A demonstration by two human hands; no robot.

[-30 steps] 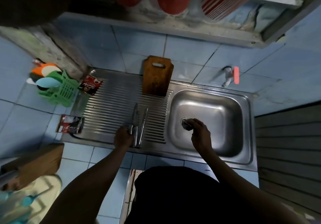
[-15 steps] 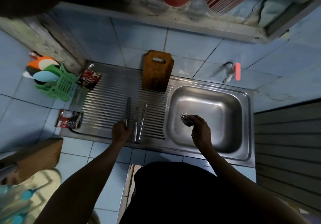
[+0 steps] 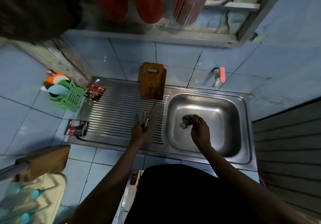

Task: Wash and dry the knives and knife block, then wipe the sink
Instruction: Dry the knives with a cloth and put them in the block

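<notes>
The left hand [image 3: 139,133] grips a bunch of knives [image 3: 145,119] over the ribbed drainboard [image 3: 112,117], left of the sink [image 3: 225,119]; the right hand [image 3: 199,131] pinches a small dark scrubber [image 3: 187,119] just above the sink's drain [image 3: 183,125]; a wooden board [image 3: 152,83] leans behind the drainboard.

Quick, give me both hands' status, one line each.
Left hand: closed, holding the knives over the drainboard.
Right hand: closed, holding a small grey scrubber above the sink drain.
</notes>
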